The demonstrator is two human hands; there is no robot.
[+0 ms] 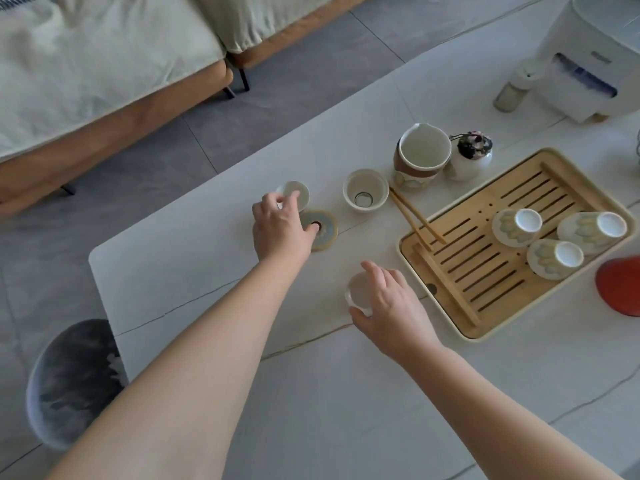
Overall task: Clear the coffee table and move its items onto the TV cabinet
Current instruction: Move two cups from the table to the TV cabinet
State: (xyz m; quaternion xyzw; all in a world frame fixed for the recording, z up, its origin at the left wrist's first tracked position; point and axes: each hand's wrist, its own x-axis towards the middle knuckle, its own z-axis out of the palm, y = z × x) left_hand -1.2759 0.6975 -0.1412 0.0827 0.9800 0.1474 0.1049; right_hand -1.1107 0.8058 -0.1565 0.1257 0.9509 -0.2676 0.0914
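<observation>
On the pale coffee table [194,271] my left hand [278,227] reaches over a small white cup [298,192] and a round ringed lid [322,230]; its fingers touch both, and the grip is unclear. My right hand [389,308] curls round another small white cup [358,294] near the tray's front corner. A bamboo tea tray [485,271] holds three upturned patterned cups [516,227]. Behind it stand a pitcher [420,157], a wide cup with a strainer [365,195], a small jar [471,157] and bamboo tongs [415,220].
A white appliance [588,57] and a small bottle [512,91] stand at the table's far right. A red object [620,285] lies at the right edge. A sofa [104,81] is beyond the table, and a grey stool [72,382] sits below its left corner.
</observation>
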